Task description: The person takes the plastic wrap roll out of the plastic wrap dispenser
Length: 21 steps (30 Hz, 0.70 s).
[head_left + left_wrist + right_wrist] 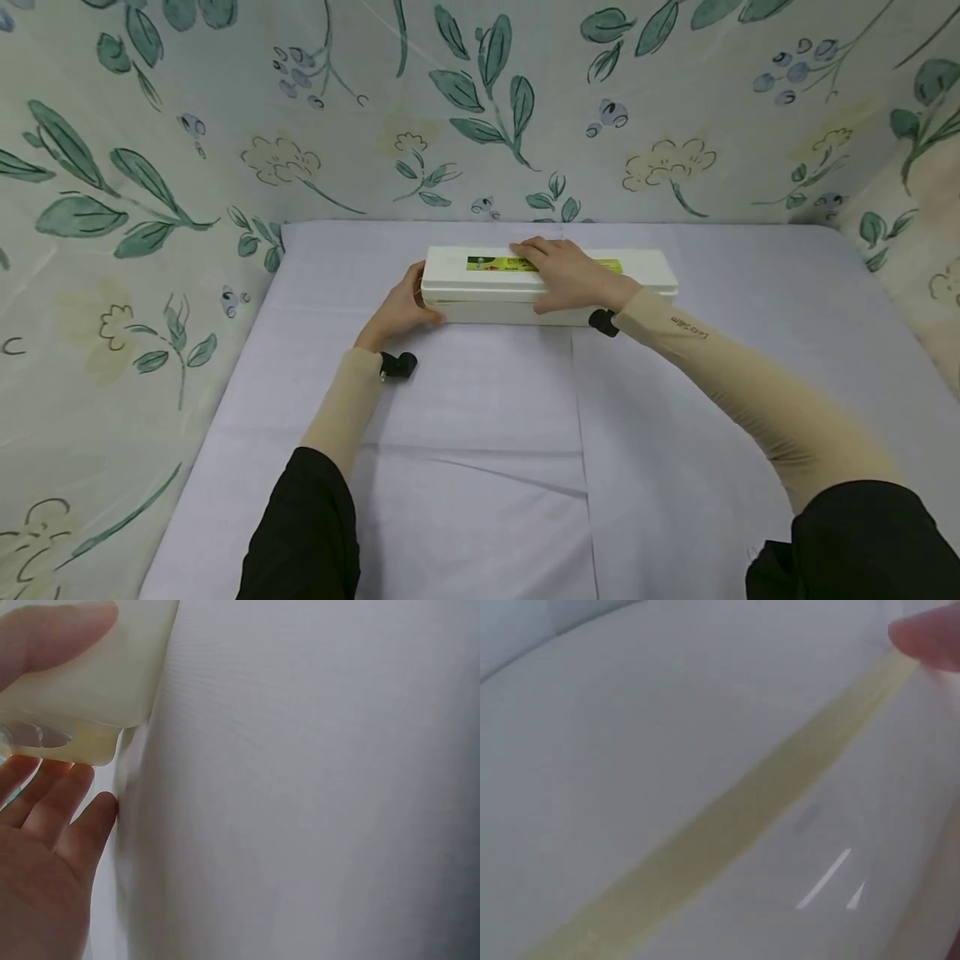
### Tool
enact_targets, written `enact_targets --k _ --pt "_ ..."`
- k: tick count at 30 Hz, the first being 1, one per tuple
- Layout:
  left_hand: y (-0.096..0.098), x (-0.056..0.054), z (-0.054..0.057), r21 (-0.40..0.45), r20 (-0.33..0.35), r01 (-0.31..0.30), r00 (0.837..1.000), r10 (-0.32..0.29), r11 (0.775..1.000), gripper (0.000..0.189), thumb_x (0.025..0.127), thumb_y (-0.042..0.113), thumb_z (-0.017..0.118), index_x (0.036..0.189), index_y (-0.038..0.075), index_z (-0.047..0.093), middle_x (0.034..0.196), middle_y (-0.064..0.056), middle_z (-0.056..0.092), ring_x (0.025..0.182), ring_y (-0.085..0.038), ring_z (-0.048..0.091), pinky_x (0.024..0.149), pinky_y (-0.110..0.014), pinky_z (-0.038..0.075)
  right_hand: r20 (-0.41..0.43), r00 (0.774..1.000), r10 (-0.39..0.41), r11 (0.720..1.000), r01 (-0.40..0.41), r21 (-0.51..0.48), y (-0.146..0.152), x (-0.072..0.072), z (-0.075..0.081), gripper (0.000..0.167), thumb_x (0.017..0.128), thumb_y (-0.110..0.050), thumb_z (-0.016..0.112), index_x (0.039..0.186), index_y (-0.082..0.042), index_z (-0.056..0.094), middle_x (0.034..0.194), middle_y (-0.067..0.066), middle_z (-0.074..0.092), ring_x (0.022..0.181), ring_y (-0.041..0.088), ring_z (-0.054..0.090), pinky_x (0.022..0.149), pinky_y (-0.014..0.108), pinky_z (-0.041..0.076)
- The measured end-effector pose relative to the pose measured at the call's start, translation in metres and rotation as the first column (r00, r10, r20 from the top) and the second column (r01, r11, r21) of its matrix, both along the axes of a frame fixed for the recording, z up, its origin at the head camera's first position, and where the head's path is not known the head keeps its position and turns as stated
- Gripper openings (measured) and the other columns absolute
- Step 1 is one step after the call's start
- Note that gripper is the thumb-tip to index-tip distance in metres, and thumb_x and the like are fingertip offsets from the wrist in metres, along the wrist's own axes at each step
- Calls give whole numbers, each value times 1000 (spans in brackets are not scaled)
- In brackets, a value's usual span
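Observation:
A long white plastic box (480, 287) with a lid and a yellow-green label (501, 263) lies crosswise near the table's far edge. My left hand (401, 310) grips its left end, thumb (67, 634) on the front wall, with the fingers (64, 795) at the end face. Over the middle of the lid my right hand (566, 275) covers part of the label. Its fingers reach across the top, and its thumb (930, 637) bends down at the front, touching the end of a yellowish strip (735, 817) along the white front.
A white cloth (472, 392) with fold creases covers the table. Behind and to the sides hangs a curtain (345, 108) printed with green leaves and flowers. A small black wrist camera (399, 365) sits on the left forearm, another (603, 322) on the right.

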<state>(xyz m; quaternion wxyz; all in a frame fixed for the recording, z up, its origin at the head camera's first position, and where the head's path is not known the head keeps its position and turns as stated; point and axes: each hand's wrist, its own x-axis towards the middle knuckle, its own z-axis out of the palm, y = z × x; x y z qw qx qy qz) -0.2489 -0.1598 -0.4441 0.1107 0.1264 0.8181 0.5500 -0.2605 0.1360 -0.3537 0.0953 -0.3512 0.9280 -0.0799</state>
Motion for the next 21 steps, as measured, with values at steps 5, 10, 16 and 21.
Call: enact_targets --k 5,10,16,21 --pt "-1 -1 -4 -12 -12 4 1000 -4 1000 103 70 1 83 150 9 19 150 -12 32 138 -28 31 111 -39 28 99 995 5 997 2 -74 9 -7 0 93 75 -25 76 152 -11 26 151 13 28 133 35 31 111 55 18" --pt "0 0 -5 -4 -4 0 1000 0 1000 102 69 0 83 150 8 19 150 -12 32 138 -28 30 111 -38 27 193 981 -23 990 50 -135 15 -12 -4 97 73 -28 82 152 -18 27 153 10 26 135 35 25 108 57 20" --pt "0 0 -3 -3 0 0 1000 0 1000 102 69 0 83 150 8 20 150 -11 32 139 -28 29 112 -38 26 215 976 -21 984 58 -168 18 -15 -5 98 72 -29 83 152 -20 28 151 11 31 132 31 27 106 56 23" --pt "0 0 -2 3 12 -1 1000 1 1000 103 70 0 82 150 8 19 151 -12 30 139 -28 28 112 -38 25 200 980 -19 982 56 -182 20 -17 -6 99 71 -33 84 152 -21 29 149 11 35 130 30 28 104 57 26"
